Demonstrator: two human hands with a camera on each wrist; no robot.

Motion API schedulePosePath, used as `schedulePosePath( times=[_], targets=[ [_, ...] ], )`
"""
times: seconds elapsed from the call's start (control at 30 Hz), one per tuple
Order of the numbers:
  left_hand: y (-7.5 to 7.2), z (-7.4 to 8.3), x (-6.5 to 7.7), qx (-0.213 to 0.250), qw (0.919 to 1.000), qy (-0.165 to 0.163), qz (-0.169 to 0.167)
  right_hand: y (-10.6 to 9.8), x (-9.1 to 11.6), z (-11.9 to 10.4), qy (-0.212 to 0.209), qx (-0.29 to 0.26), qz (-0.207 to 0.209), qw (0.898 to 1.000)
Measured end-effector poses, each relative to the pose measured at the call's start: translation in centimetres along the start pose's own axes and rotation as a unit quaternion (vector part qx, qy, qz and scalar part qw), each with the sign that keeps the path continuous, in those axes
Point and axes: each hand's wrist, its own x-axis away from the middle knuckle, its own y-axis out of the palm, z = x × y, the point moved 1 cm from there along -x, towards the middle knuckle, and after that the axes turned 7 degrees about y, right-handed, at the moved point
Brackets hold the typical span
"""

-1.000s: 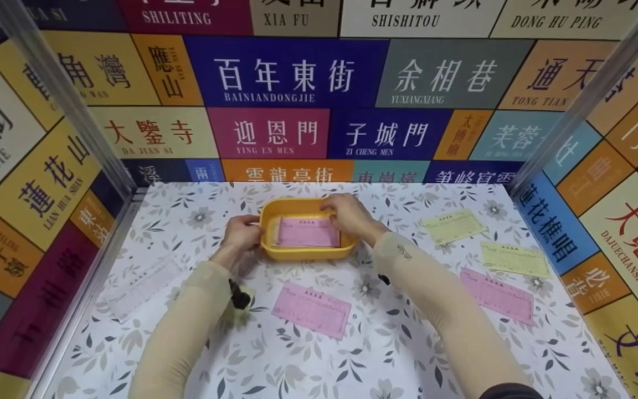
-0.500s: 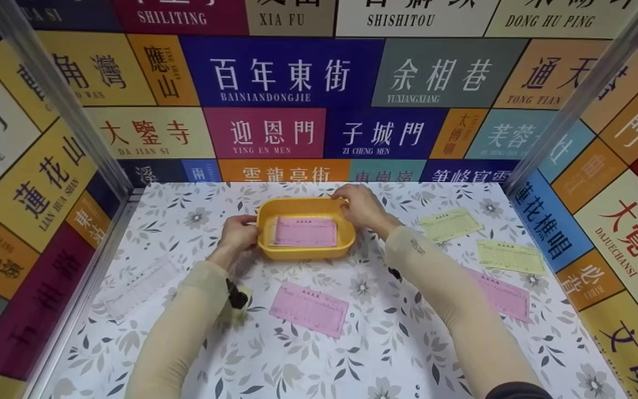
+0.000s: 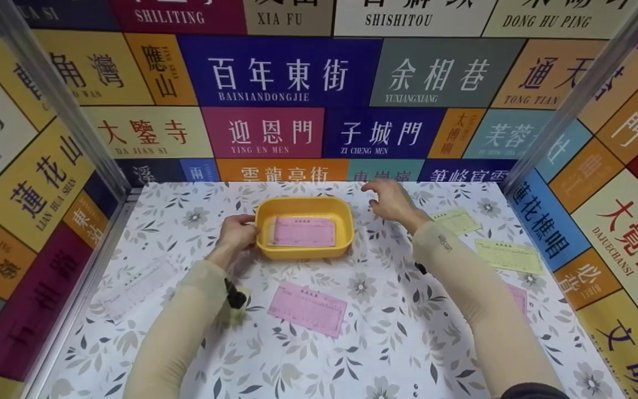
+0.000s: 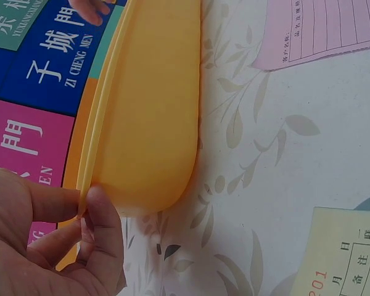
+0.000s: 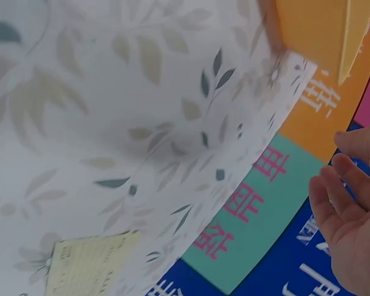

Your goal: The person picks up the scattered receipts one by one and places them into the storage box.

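A yellow plastic tub (image 3: 303, 253) stands on the flower-patterned tabletop, with a pink printed slip (image 3: 303, 231) lying inside on top of other paper. At the tub's left end my left hand (image 3: 236, 235) pinches the rim; the left wrist view shows thumb and fingers (image 4: 102, 209) on either side of that edge. My right hand (image 3: 392, 200) is off to the right of the tub, held apart from it, fingers loosely bent and nothing in them. The right wrist view has the same hand (image 5: 351, 209) near the tub's corner (image 5: 314, 31).
Another pink slip (image 3: 308, 308) lies in front of the tub. Two yellow slips (image 3: 509, 256) and a partly covered pink one (image 3: 520, 299) are at right. A pale slip (image 3: 137, 288) lies at left, a yellow one (image 3: 236, 311) under my left wrist. Sign-patterned walls (image 3: 274, 72) enclose the table.
My right hand has let go of the tub's right rim and moved away to the right. The left hand keeps its hold, and the tub stays about where it was.
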Motion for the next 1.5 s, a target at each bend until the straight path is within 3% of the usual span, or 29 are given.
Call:
schedulePosePath(
  times=[0.23,0.4,0.57,0.8,1.17,1.3,1.5],
  targets=[
    [0.0,-0.1,0.0,-0.002,1.0000,-0.009,-0.001,-1.1,0.9,3.7,0.050,0.022,-0.013,0.998],
    [0.1,-0.2,0.1,0.007,0.9999,0.012,0.002,-1.9,1.7,6.5,0.104,0.026,-0.036,0.994],
    [0.2,-0.2,0.1,0.018,0.9994,0.027,0.010,-2.5,2.4,9.2,0.122,0.058,-0.060,0.989],
    [0.2,0.0,0.4,0.066,0.9977,-0.007,0.015,-3.2,3.5,12.2,0.142,0.056,-0.102,0.983],
    [0.2,0.3,0.4,0.021,0.9988,-0.045,0.005,-4.8,6.7,17.3,0.198,0.041,-0.136,0.970],
    [0.1,0.2,0.4,0.017,0.9993,-0.035,0.003,-5.0,7.2,18.8,0.221,0.035,-0.138,0.965],
    [0.1,0.0,0.3,0.012,0.9998,0.010,0.012,-4.2,7.4,20.3,0.247,0.028,-0.143,0.958]
  ],
)
